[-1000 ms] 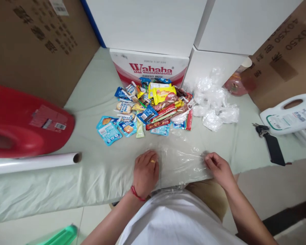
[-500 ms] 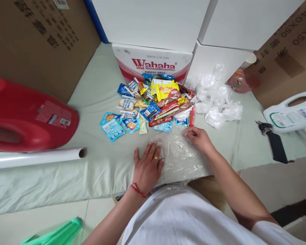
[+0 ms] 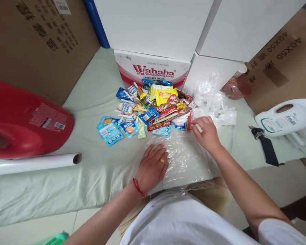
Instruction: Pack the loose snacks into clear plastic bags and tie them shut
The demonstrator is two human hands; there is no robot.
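My left hand (image 3: 153,166) lies flat, fingers stretched, on the left edge of a sheet of clear plastic film (image 3: 186,160). My right hand (image 3: 206,134) is closed in a pinch at the film's upper right corner; its fingertips are beside a red snack wrapper (image 3: 189,121). Just beyond the film is a heap of wrapped snacks: a yellow packet (image 3: 165,96), several red and brown bars, and light blue packets (image 3: 109,132) at its front left. Crumpled clear plastic bags (image 3: 214,102) lie right of the heap.
A white and red Wahaha carton (image 3: 153,69) stands behind the snacks. At left are a red jug (image 3: 33,119) and a white roll (image 3: 35,163). To the right lie a white bottle (image 3: 285,117) and keys with a black holder (image 3: 267,148). Cardboard boxes (image 3: 46,51) flank the table.
My right hand has moved to the right and slightly up, still pinched, and the film looks more spread. My left hand stays flat on the film. The camera view has shifted a little.
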